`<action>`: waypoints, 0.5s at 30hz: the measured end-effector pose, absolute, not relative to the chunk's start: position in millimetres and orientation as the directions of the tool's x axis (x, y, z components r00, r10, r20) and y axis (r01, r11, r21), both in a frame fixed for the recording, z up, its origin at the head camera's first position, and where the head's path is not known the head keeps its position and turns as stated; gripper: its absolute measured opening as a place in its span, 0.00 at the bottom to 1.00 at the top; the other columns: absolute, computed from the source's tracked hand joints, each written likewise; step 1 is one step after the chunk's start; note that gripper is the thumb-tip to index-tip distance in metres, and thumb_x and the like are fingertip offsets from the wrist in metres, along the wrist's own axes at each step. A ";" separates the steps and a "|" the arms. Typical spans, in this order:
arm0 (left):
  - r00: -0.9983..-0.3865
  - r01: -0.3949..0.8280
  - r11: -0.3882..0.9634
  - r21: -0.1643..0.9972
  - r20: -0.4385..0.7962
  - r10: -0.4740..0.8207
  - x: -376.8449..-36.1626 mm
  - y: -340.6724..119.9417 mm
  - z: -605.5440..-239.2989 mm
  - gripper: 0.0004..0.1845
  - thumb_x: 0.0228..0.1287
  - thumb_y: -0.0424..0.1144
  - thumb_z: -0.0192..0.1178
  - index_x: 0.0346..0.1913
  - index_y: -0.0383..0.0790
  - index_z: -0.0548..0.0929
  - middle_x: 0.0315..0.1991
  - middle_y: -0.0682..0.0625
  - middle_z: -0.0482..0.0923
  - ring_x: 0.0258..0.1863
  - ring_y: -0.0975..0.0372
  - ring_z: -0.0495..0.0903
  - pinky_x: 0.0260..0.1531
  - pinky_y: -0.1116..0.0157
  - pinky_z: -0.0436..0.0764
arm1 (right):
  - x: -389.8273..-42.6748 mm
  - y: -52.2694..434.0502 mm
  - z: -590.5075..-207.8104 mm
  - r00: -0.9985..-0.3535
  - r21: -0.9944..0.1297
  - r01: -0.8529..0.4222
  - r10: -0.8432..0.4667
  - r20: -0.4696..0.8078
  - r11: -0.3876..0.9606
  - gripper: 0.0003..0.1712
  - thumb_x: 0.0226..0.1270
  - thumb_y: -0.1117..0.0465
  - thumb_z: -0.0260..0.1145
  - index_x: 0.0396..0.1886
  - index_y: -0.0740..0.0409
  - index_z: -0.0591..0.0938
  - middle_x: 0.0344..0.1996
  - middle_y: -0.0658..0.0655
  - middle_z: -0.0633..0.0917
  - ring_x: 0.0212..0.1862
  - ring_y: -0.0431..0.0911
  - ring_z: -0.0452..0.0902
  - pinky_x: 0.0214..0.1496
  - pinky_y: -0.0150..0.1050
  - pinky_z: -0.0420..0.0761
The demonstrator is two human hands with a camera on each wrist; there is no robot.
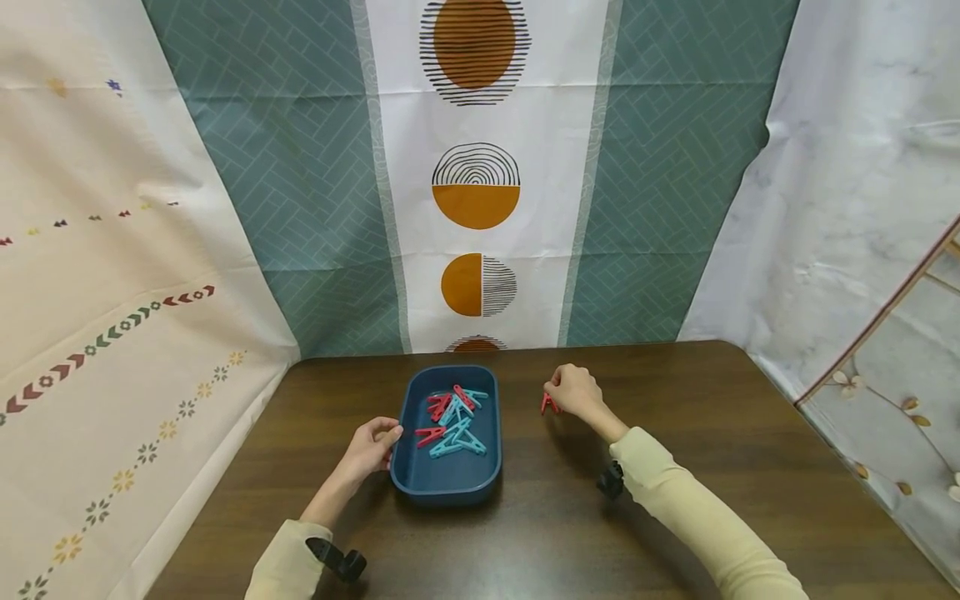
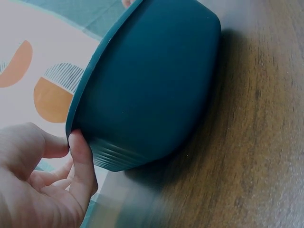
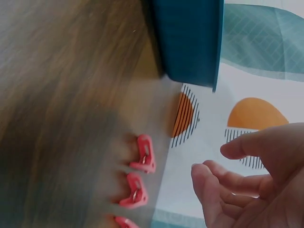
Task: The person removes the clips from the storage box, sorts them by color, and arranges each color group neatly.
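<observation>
A dark blue plastic tub (image 1: 446, 497) sits on the table, with light blue clothespins (image 1: 447, 448) and red clothespins (image 1: 431, 435) heaped inside. My left hand (image 1: 372, 445) pinches its left rim between thumb and finger; the left wrist view shows that grip close up on the tub's wall (image 2: 147, 80). To the right of the tub, my right hand (image 1: 576, 390) hovers over red clothespins (image 1: 550, 405) lying on the table. In the right wrist view its thumb and forefinger stand apart with nothing between them, away from a red clothespin (image 3: 145, 154) and others in a row.
The brown wooden table (image 1: 525, 550) extends around the tub. Behind it hangs a patterned cloth (image 1: 480, 125), with pale fabric at both sides. A black wrist camera (image 1: 336, 559) is strapped to the left forearm, another (image 1: 611, 480) to the right.
</observation>
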State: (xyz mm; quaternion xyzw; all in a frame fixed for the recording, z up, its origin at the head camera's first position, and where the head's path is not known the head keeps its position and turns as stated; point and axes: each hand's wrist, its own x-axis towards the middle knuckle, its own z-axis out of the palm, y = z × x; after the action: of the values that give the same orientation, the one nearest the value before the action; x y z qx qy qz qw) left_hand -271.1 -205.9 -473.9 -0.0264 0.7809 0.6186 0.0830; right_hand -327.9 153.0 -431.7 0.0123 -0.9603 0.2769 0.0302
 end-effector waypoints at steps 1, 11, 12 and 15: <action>-0.985 -0.142 0.233 0.962 -0.161 0.062 -271.3 -205.7 -474.1 0.19 0.73 0.36 0.52 0.59 0.25 0.67 0.20 0.51 0.71 0.18 0.64 0.69 0.19 0.70 0.74 | -328.3 151.0 -431.1 -0.998 -0.535 -0.042 -0.009 0.064 0.844 0.11 0.60 0.59 0.58 0.19 0.54 0.77 0.16 0.50 0.78 0.18 0.42 0.69 0.17 0.33 0.63; -0.985 -0.137 0.235 0.962 -0.157 0.067 -272.1 -206.0 -476.5 0.19 0.73 0.35 0.51 0.59 0.24 0.67 0.20 0.52 0.71 0.18 0.64 0.68 0.19 0.70 0.74 | -330.6 129.4 -424.5 -0.996 -0.563 -0.083 -0.046 0.080 0.822 0.08 0.60 0.60 0.58 0.24 0.55 0.81 0.14 0.51 0.81 0.12 0.42 0.71 0.19 0.35 0.71; -0.985 -0.138 0.235 0.962 -0.157 0.066 -272.4 -206.2 -476.5 0.19 0.73 0.35 0.51 0.59 0.24 0.67 0.20 0.52 0.71 0.18 0.64 0.68 0.19 0.70 0.74 | -331.2 127.3 -424.2 -0.994 -0.565 -0.095 -0.051 0.092 0.819 0.08 0.59 0.60 0.59 0.25 0.56 0.81 0.17 0.51 0.81 0.14 0.43 0.71 0.20 0.35 0.71; -0.986 -0.135 0.235 0.963 -0.155 0.067 -272.6 -206.7 -476.7 0.19 0.73 0.35 0.51 0.59 0.24 0.67 0.20 0.53 0.71 0.18 0.64 0.68 0.19 0.70 0.74 | -333.5 120.3 -424.6 -0.989 -0.585 -0.139 -0.079 0.128 0.799 0.07 0.60 0.62 0.59 0.28 0.58 0.82 0.22 0.54 0.83 0.18 0.43 0.72 0.21 0.35 0.71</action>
State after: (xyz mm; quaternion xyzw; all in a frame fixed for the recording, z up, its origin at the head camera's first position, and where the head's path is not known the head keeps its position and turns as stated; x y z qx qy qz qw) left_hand -272.6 -206.7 -476.7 -0.0217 0.7814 0.6183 0.0818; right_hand -333.5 120.3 -424.6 0.0575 -0.9472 0.3115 0.0489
